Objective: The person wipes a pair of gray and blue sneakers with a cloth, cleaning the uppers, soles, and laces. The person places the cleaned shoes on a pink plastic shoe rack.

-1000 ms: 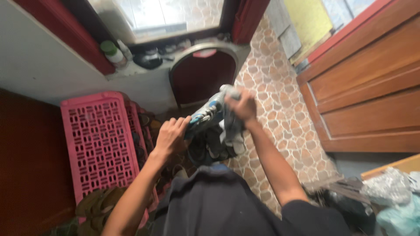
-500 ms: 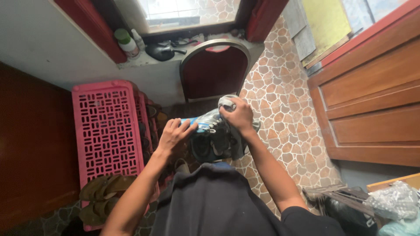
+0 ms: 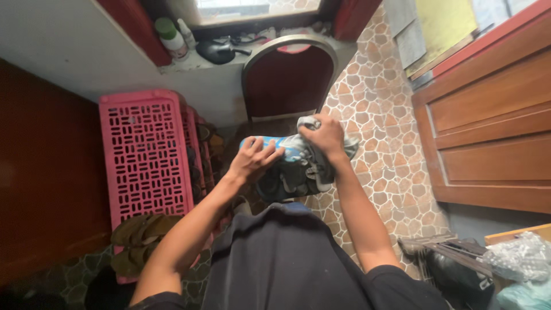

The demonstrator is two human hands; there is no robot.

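I hold a grey and blue sports shoe (image 3: 287, 150) in front of my chest, above a pile of dark shoes (image 3: 293, 178) on the floor. My left hand (image 3: 255, 161) grips the shoe's blue toe end. A grey cloth (image 3: 338, 143) is bunched in my right hand (image 3: 324, 135) and pressed on the shoe's upper end.
A pink plastic rack (image 3: 146, 161) with footwear on its shelves stands at the left, brown sandals (image 3: 138, 229) on top. A dark red chair (image 3: 287, 77) stands ahead under a window sill with bottles (image 3: 169, 37). A wooden cabinet (image 3: 493, 132) is at the right; bags (image 3: 505, 264) lie bottom right.
The shoe has turned from tilted up to nearly level and sits lower. My right hand came down with the cloth; the view shifted slightly downward.
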